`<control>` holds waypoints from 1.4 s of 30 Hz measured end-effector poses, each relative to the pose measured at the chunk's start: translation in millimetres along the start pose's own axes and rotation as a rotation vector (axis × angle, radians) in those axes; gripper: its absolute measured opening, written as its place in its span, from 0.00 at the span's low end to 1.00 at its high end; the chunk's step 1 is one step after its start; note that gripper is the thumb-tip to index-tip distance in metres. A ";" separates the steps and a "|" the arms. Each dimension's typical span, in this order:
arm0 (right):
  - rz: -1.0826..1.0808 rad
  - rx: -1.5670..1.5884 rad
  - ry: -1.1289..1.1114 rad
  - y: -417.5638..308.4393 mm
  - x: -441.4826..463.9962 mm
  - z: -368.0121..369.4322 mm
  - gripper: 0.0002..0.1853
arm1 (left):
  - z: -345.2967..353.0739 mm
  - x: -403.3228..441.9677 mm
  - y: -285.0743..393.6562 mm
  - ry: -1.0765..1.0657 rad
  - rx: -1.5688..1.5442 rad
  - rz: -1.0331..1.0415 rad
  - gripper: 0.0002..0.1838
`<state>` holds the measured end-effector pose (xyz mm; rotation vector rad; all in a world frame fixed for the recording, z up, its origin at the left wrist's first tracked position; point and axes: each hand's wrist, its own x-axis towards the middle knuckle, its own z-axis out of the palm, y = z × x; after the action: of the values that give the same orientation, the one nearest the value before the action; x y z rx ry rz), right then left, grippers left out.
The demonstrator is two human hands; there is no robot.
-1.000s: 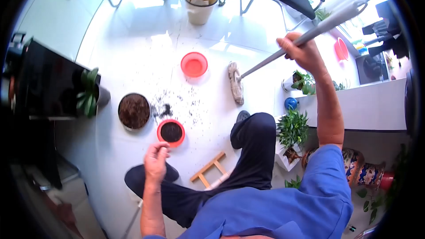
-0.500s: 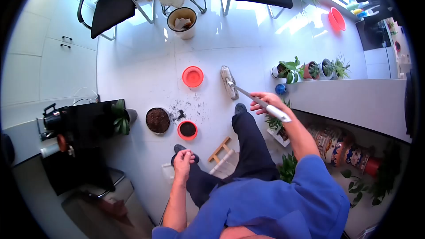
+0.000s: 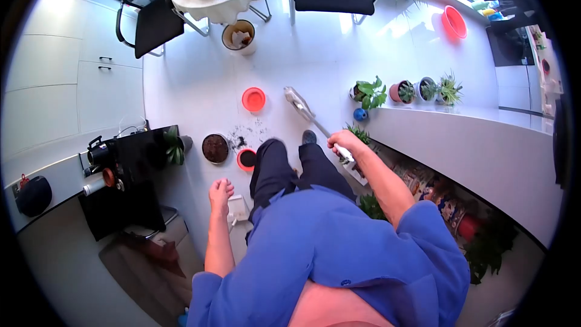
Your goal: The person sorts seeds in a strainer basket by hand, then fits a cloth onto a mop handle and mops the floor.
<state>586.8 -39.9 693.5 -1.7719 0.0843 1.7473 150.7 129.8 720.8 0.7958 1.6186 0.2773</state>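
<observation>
My right hand (image 3: 345, 140) is closed round the grey handle of a mop (image 3: 321, 126), whose flat head rests on the floor ahead. My left hand (image 3: 221, 192) hangs beside my knee with its fingers curled; no object shows in it. Beyond it stand a red pot (image 3: 247, 159) of dark soil and a round basin (image 3: 215, 148) filled with brown soil. Dark soil crumbs (image 3: 241, 141) lie scattered on the floor beside them. Farther off is a red dish (image 3: 253, 99).
A bin (image 3: 239, 37) stands by a round table (image 3: 227, 1) between black chairs. Potted plants (image 3: 402, 92) and a blue ball (image 3: 360, 114) line the right ledge. A red basin (image 3: 454, 22) lies far right. At left is a black cabinet (image 3: 142, 154).
The body has risen from sitting to a more upright stance. The mop head has shifted slightly left, its handle now lower in my right hand. My left hand has moved left.
</observation>
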 end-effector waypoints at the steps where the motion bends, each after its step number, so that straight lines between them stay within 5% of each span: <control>1: -0.028 0.012 0.033 -18.0 -23.2 -0.2 0.05 | 8.0 3.7 4.7 -0.005 -0.030 -0.010 0.11; 12: -0.185 -0.424 0.155 -147.6 51.2 -9.7 0.09 | 64.5 79.7 36.0 -0.102 -0.156 -0.135 0.11; 20: -0.227 0.147 0.110 -238.9 133.6 17.9 0.06 | 61.4 92.8 61.0 0.000 -0.097 -0.264 0.11; 24: -0.360 0.238 0.117 -256.9 176.2 23.3 0.17 | 52.4 80.5 71.5 0.051 -0.003 -0.334 0.12; 26: -0.364 0.256 0.095 -263.0 203.1 18.7 0.31 | 56.9 80.0 73.9 0.057 0.021 -0.355 0.11; 28: -0.431 0.041 -0.011 -269.6 242.7 6.1 0.35 | 59.9 73.1 76.9 0.084 0.044 -0.400 0.10; 34: -0.471 -0.243 0.138 -301.6 320.4 -18.2 0.35 | 140.3 89.7 50.0 0.160 0.056 -0.454 0.10; 42: -0.596 -0.256 0.114 -249.0 368.1 -36.2 0.31 | 213.6 97.2 -20.6 0.001 -0.064 -0.586 0.11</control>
<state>777.3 281.2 449.7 -1.8240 -0.5856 1.2627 343.5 121.9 585.7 0.2469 1.7568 -0.0901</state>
